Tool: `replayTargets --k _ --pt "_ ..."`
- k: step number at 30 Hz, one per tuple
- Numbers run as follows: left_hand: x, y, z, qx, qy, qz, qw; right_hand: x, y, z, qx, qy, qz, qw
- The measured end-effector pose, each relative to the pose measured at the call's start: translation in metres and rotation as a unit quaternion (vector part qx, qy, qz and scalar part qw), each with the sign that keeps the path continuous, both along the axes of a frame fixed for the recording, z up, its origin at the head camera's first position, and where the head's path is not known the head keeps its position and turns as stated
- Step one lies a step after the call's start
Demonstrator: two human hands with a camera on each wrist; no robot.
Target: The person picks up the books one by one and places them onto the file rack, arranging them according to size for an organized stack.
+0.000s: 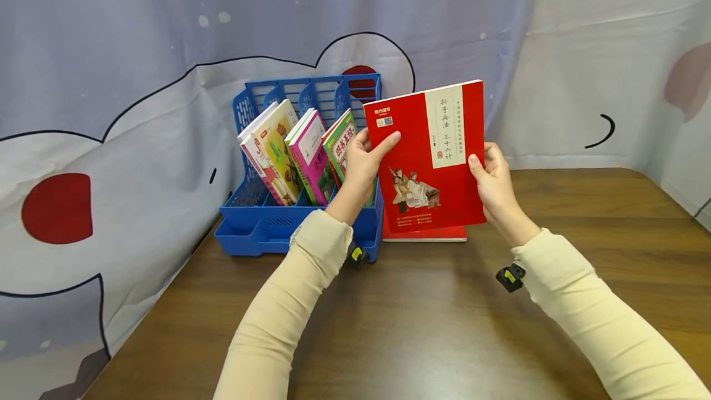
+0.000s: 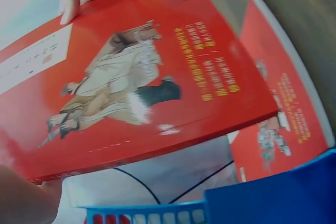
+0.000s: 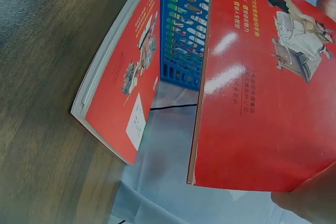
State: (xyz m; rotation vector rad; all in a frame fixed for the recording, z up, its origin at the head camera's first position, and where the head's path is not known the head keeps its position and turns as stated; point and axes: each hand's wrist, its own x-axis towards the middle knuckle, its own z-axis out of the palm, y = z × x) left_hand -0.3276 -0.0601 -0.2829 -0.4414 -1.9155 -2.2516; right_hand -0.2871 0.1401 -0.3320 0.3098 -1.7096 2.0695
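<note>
Between both hands a red book (image 1: pixel 411 159) with a pale title strip is held up, its cover facing me and slightly tilted. My left hand (image 1: pixel 361 165) grips its left edge, thumb on the cover. On the opposite edge my right hand (image 1: pixel 494 187) pinches it, thumb in front and fingers behind. Behind and below it, another red book (image 3: pixel 123 72) stands on the table beside the blue file rack (image 1: pixel 300 221); the held book hides most of it in the head view.
Several books lean in the rack's slots: a yellow book (image 1: pixel 280 147), a magenta book (image 1: pixel 312 156) and a green book (image 1: pixel 340 141). A patterned curtain (image 1: pixel 266 5) hangs behind the wooden table (image 1: pixel 422 326).
</note>
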Motion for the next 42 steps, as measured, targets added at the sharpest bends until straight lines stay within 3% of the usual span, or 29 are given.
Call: replayTargets --k 6,11,16,24,29,33,36,39,42 --pt "-0.004 0.005 0.012 0.003 0.005 0.023 0.9997 0.001 0.001 0.001 -0.014 -0.001 0.008 1.000" --pt "-0.006 0.006 0.015 -0.014 0.024 0.012 0.9996 0.002 0.002 0.001 -0.018 -0.009 0.012 1.000" --pt "-0.004 0.003 0.015 -0.037 0.008 -0.001 0.9993 0.001 0.000 -0.002 -0.023 -0.012 0.018 1.000" --pt "-0.002 0.008 0.023 -0.022 -0.009 0.029 0.9993 -0.004 0.002 -0.007 -0.049 0.012 0.043 0.998" --pt "-0.007 0.010 0.030 -0.009 -0.004 0.046 0.9989 -0.011 0.012 -0.014 0.014 0.010 0.029 0.999" --pt "-0.011 0.007 0.036 0.016 0.000 0.071 0.9974 -0.017 0.015 -0.029 0.065 -0.039 0.014 0.997" --pt "-0.014 0.003 0.044 0.031 0.008 0.083 0.9960 -0.020 0.017 -0.040 0.123 -0.072 0.009 0.990" --pt "-0.015 -0.002 0.059 0.048 0.021 0.094 0.9942 -0.022 0.019 -0.048 0.191 -0.090 0.020 0.977" --pt "-0.015 -0.009 0.080 0.074 0.045 0.107 0.9905 -0.024 0.019 -0.052 0.224 -0.100 0.036 0.969"
